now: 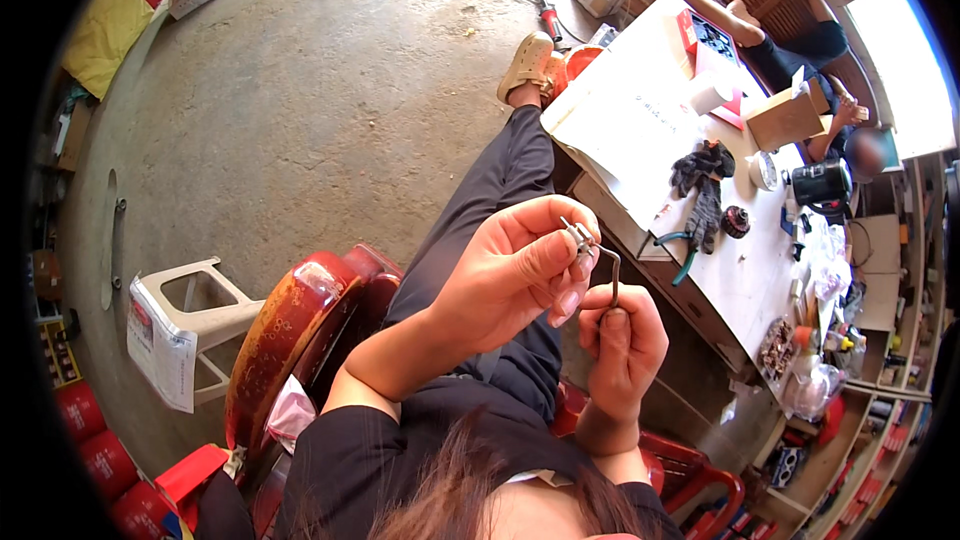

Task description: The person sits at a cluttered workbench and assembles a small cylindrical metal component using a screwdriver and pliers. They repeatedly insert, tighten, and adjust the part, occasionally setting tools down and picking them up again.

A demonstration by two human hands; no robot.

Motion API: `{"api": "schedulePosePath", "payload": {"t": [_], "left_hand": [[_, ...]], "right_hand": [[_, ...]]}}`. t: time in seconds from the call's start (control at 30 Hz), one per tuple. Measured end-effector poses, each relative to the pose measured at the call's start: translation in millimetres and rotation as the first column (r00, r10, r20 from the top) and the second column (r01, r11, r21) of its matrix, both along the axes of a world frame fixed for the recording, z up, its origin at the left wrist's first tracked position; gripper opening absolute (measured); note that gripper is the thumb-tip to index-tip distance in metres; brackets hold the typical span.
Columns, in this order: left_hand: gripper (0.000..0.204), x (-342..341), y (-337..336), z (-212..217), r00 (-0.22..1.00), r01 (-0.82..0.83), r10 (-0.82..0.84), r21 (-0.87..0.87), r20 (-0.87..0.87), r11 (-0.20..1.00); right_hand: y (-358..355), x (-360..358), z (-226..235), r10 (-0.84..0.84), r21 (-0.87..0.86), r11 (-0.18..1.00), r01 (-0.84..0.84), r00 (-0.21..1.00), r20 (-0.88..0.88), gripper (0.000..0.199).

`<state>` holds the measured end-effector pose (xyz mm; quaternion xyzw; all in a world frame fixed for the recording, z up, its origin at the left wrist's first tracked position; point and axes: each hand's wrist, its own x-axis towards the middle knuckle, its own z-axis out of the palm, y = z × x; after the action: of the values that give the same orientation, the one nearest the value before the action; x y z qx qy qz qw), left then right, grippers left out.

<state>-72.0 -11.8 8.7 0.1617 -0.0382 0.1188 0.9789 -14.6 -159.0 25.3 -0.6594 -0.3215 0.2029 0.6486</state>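
Observation:
My left hand (525, 265) pinches a small shiny metal part (579, 234) between thumb and fingertips, held up above my lap. What kind of part it is I cannot make out. Just to its right, my right hand (622, 348) is closed on the shank of an L-shaped hex key (615, 278). The key's short bent end reaches the metal part at my left fingertips; whether it sits inside the part is hidden by the fingers.
On my right stands a white-topped table (640, 140) bearing dark gloves (703, 190), pliers (682, 258) and an open carton (785, 120). Another person (800, 40) reclines beyond it. A cream plastic stool (190, 315) stands left of my red wooden chair (290, 340).

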Motion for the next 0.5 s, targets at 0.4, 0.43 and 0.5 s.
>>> {"api": "schedulePosePath", "payload": {"t": [0.4,0.43,0.5], "left_hand": [[0.033,-0.3,0.1,1.3,0.996,-0.063,0.070,0.121,-0.054,0.991],[0.033,-0.1,0.2,1.3,0.995,-0.070,0.077,0.126,-0.055,0.990],[0.032,0.5,0.1,1.1,0.994,-0.083,0.091,0.135,-0.057,0.987]], "right_hand": [[-1.1,4.0,-0.7,-0.017,-0.040,0.999,0.023,0.991,0.130,0.017],[-1.4,4.9,-1.3,-0.016,-0.046,0.999,0.025,0.985,0.170,0.016],[-2.3,4.7,-2.3,-0.039,-0.089,0.994,0.067,0.957,0.289,0.016]]}}
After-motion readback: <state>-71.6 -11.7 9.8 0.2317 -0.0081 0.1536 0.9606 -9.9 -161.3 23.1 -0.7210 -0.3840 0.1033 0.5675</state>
